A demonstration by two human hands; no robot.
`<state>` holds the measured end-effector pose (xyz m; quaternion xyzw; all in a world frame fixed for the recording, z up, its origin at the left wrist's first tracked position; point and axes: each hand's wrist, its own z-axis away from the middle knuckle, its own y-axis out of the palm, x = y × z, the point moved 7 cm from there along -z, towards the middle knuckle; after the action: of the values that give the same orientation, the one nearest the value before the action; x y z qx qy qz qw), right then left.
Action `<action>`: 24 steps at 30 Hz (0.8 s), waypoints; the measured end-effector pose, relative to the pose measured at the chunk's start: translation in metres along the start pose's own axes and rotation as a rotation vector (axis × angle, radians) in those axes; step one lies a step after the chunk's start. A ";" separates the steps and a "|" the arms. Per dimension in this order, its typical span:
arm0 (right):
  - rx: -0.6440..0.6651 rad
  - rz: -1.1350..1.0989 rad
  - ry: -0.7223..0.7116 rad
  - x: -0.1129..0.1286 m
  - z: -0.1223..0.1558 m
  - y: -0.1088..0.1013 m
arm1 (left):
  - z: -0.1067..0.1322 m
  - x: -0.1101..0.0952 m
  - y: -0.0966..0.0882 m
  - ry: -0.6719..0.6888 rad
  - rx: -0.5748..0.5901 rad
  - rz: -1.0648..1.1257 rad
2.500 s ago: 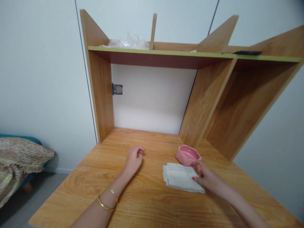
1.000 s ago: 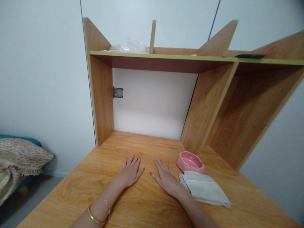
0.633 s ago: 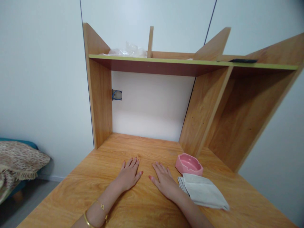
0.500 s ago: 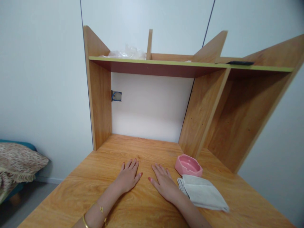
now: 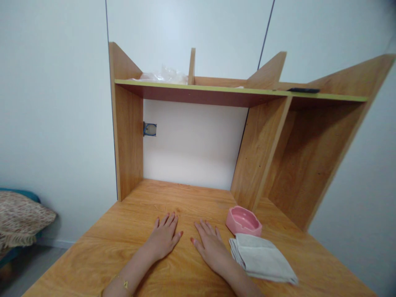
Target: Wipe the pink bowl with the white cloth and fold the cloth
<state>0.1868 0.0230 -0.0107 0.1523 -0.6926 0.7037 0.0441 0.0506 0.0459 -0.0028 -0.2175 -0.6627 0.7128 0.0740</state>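
Observation:
My left hand [image 5: 163, 237] lies flat on the wooden desk [image 5: 102, 247], fingers a little spread, holding nothing. A short gap away, my right hand [image 5: 210, 245] rests palm down on the same surface, also with fingers apart and nothing in it. Just right of that hand sits a pink ashtray [image 5: 243, 222] with notched sides; its inside looks bare. A folded pale grey cloth [image 5: 264, 256] lies in front of the ashtray, close to my right wrist. Neither hand touches the ashtray or the cloth.
A wooden shelf unit [image 5: 129, 140] rises from the desk's back edge. On its upper shelf lie clear plastic wrapping [image 5: 165, 75] and a flat black object [image 5: 303, 90]. A wall box [image 5: 150, 129] shows at the back left. A patterned cushion [image 5: 24, 216] is at far left.
The view has tilted slightly up, so desk and shelf sit a little lower in the picture. Both hands stay flat on the desk, and the ashtray and cloth have not moved.

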 end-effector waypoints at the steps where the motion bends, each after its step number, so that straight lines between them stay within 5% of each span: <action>1: -0.006 0.000 0.003 0.000 0.000 0.001 | 0.000 0.000 0.000 -0.003 0.002 0.000; 24: -0.032 0.034 0.046 -0.001 0.001 -0.002 | 0.002 -0.001 -0.002 0.001 -0.023 0.028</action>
<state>0.1884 0.0227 -0.0093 0.1235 -0.7050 0.6966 0.0502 0.0503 0.0440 -0.0005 -0.2277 -0.6679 0.7059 0.0617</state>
